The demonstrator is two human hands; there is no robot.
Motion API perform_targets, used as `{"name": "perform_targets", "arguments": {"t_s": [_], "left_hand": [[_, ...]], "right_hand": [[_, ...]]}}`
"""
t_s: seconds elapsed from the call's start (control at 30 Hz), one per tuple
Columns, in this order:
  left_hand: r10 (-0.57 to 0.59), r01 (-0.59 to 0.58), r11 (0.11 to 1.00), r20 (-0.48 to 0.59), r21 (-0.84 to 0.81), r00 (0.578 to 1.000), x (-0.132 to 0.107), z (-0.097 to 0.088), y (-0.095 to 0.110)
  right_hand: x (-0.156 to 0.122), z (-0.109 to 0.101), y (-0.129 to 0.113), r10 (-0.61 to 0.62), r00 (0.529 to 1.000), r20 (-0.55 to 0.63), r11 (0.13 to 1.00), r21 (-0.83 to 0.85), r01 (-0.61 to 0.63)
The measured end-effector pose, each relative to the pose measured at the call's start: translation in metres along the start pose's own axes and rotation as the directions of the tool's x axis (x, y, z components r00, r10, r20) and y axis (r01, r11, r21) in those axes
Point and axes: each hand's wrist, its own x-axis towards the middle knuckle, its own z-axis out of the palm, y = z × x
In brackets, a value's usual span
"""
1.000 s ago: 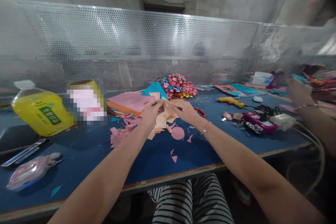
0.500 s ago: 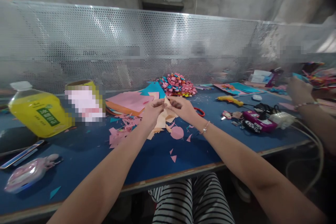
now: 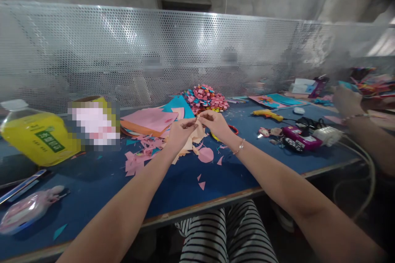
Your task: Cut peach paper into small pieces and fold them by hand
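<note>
My left hand and my right hand meet over the blue table, fingertips pinched together on a small peach-coloured piece of paper. Peach paper scraps lie under the hands. Pink offcuts and a pink paper disc lie around them. Red-handled scissors peek out just behind my right wrist. A heap of small folded pink and multicoloured paper pieces sits behind the hands.
A stack of pink, orange and blue sheets lies back left. A yellow bottle lies at the left. A yellow glue gun and a magenta device with cables are at the right. Another person's arm works far right. A perforated metal screen backs the table.
Both hands have stayed together on the peach paper, fingertips shifting slightly closer. The view has swung a little, so everything sits somewhat further left.
</note>
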Motion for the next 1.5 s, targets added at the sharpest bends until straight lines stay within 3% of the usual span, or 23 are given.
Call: {"name": "perform_targets", "arguments": {"t_s": [0.63,1.0,1.27,1.5], "left_hand": [[0.121,-0.116,0.976,-0.014,0.184,0.993,-0.002,-0.002,0.007],[0.164,-0.16,0.913,0.023,0.374,0.986,-0.003,-0.002,0.014],[0.071,-0.053,0.957,-0.051,0.286,0.996,-0.002,-0.003,0.013],[0.052,-0.045,0.987,-0.044,0.152,0.998,0.0,-0.004,0.006]], "right_hand": [[0.0,-0.002,0.0,0.194,0.981,0.021,0.929,0.316,-0.19],[0.005,-0.002,0.009,0.116,0.993,-0.036,0.971,0.215,-0.106],[0.0,0.002,0.003,0.222,0.973,0.07,0.932,0.277,-0.232],[0.0,0.004,0.004,0.186,0.981,0.048,0.944,0.27,-0.192]]}}
